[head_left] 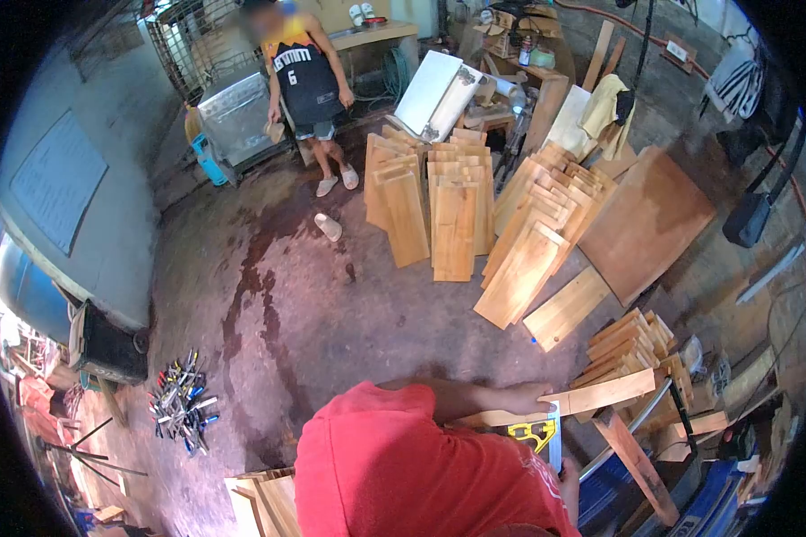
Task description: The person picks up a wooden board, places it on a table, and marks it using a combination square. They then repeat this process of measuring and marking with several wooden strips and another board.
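Note:
My left arm, in a red sleeve [367,421], reaches right. My left hand [530,398] is closed on the edge of a long narrow wooden board [609,392]. Against that board lies a square with a yellow frame [535,434] and a pale metal blade. My right hand [569,488] is low at the blade's lower end, its fingers curled there; my shirt hides part of it. A reddish wooden bar [636,465] slants below the board.
Stacked planks [455,224] and a brown panel [649,224] stand ahead. Clamps [182,403] lie heaped on the left floor. A person [304,80] stands at the back, near a loose slipper [329,226]. More boards [264,501] lie behind me.

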Available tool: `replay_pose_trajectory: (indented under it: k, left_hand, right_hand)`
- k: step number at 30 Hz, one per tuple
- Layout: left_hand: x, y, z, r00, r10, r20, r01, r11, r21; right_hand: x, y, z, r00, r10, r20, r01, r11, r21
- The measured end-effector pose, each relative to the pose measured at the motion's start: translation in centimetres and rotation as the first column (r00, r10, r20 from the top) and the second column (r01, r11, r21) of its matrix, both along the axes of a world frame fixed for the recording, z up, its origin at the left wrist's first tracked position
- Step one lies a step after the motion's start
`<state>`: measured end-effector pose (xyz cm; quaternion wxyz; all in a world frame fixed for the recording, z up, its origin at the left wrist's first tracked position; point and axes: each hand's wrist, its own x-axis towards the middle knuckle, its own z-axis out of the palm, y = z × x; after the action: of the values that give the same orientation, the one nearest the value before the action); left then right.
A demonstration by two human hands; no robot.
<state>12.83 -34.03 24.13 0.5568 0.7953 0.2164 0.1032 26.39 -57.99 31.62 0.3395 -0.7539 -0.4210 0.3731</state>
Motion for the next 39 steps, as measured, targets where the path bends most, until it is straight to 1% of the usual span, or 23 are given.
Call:
replay_pose_trajectory:
  k: [2, 4, 7, 10, 14, 16, 17, 19, 20, 22, 23, 25, 27, 29, 31, 32, 34, 35, 36, 37, 38, 39]
  left_hand:
    - [0.3, -0.4, 0.0, 1.0, -0.012, -0.002, 0.012, 1.0, 0.018]
    - [0.6, -0.8, -0.1, 1.0, -0.022, -0.006, 0.022, 0.999, 0.035]
    - [1.0, -1.5, 0.2, 0.999, -0.049, 0.007, 0.049, 0.998, 0.051]
    - [1.4, -2.3, 1.3, 0.998, -0.062, -0.002, 0.062, 0.998, 0.031]
    - [2.1, -3.3, 2.8, 0.997, -0.076, 0.007, 0.076, 0.997, 0.031]
    - [2.4, -3.8, 3.2, 0.996, -0.083, -0.006, 0.084, 0.996, 0.025]
    - [2.5, -4.0, 3.4, 0.997, -0.076, 0.012, 0.076, 0.996, 0.038]
    - [2.9, -4.5, 4.0, 0.997, -0.074, 0.035, 0.072, 0.996, 0.053]
    - [3.0, -4.4, 4.6, 0.996, -0.085, 0.014, 0.084, 0.995, 0.056]
    - [3.4, -4.5, 5.2, 0.995, -0.099, -0.002, 0.099, 0.993, 0.066]
    - [3.6, -4.6, 5.3, 0.995, -0.099, -0.028, 0.101, 0.992, 0.076]
    - [4.0, -4.9, 5.4, 0.994, -0.098, -0.049, 0.102, 0.991, 0.088]
    - [4.2, -5.2, 5.5, 0.995, -0.092, 0.026, 0.087, 0.985, 0.149]
    - [4.5, -5.4, 6.1, 0.994, -0.104, 0.024, 0.099, 0.985, 0.143]
    - [4.9, -5.5, 6.2, 0.993, -0.118, 0.019, 0.114, 0.984, 0.136]
    - [5.1, -5.6, 6.0, 0.991, -0.122, 0.051, 0.116, 0.987, 0.11]
    - [5.7, -5.6, 5.2, 0.987, -0.133, 0.085, 0.126, 0.988, 0.086]
    - [6.1, -5.6, 4.7, 0.985, -0.15, 0.09, 0.139, 0.984, 0.11]
    - [6.4, -5.5, 4.5, 0.982, -0.166, 0.095, 0.153, 0.979, 0.134]
    - [6.5, -5.5, 4.6, 0.98, -0.173, 0.096, 0.159, 0.978, 0.134]
    - [6.6, -5.4, 4.8, 0.982, -0.175, 0.073, 0.166, 0.979, 0.117]
    - [6.6, -5.5, 5.1, 0.983, -0.177, 0.049, 0.171, 0.98, 0.099]
  right_hand:
    - [0.1, -0.7, -0.4, 1.0, -0.01, -0.026, 0.01, 1.0, -0.018]
    - [0.0, -1.4, -0.7, 0.998, -0.065, -0.026, 0.065, 0.998, -0.01]
    - [0.5, -2.8, -3.0, 0.992, -0.105, -0.076, 0.107, 0.994, 0.022]
    - [1.0, -4.2, -3.5, 0.993, -0.111, -0.03, 0.111, 0.994, 0.02]
    - [2.1, -5.7, -5.2, 0.99, -0.138, -0.028, 0.14, 0.989, 0.051]
    - [1.8, -6.1, -4.5, 0.976, -0.178, -0.123, 0.189, 0.978, 0.086]
    - [1.8, -6.2, -3.9, 0.977, -0.177, -0.123, 0.189, 0.978, 0.091]
    - [1.9, -6.1, -1.7, 0.992, -0.125, -0.034, 0.128, 0.989, 0.08]
    - [2.3, -6.3, -2.0, 0.992, -0.126, -0.028, 0.128, 0.988, 0.086]
    - [3.0, -6.7, -2.6, 0.979, -0.145, -0.14, 0.16, 0.982, 0.101]
    - [3.3, -6.9, -2.6, 0.98, -0.146, -0.135, 0.161, 0.981, 0.106]
    - [3.2, -7.0, -1.3, 0.992, -0.122, -0.022, 0.124, 0.985, 0.116]
    - [4.4, -7.8, -3.5, 0.992, -0.126, -0.029, 0.129, 0.982, 0.137]
    - [5.2, -8.3, -4.1, 0.99, -0.136, -0.039, 0.141, 0.977, 0.159]
    - [5.4, -8.5, -4.0, 0.991, -0.127, 0.027, 0.123, 0.986, 0.116]
    - [5.5, -8.7, -4.4, 0.99, -0.135, 0.03, 0.13, 0.984, 0.119]
    - [5.3, -8.8, -5.2, 0.978, -0.179, -0.105, 0.196, 0.962, 0.189]
    - [5.3, -9.1, -5.2, 0.977, -0.186, -0.103, 0.203, 0.961, 0.191]
    - [4.9, -9.1, -4.3, 0.977, -0.195, -0.087, 0.206, 0.967, 0.152]
    - [4.5, -8.9, -3.5, 0.976, -0.203, -0.073, 0.21, 0.971, 0.113]
    - [4.3, -8.8, -3.0, 0.975, -0.209, -0.072, 0.216, 0.97, 0.112]
    - [4.0, -8.7, -2.5, 0.978, -0.205, -0.032, 0.207, 0.973, 0.102]
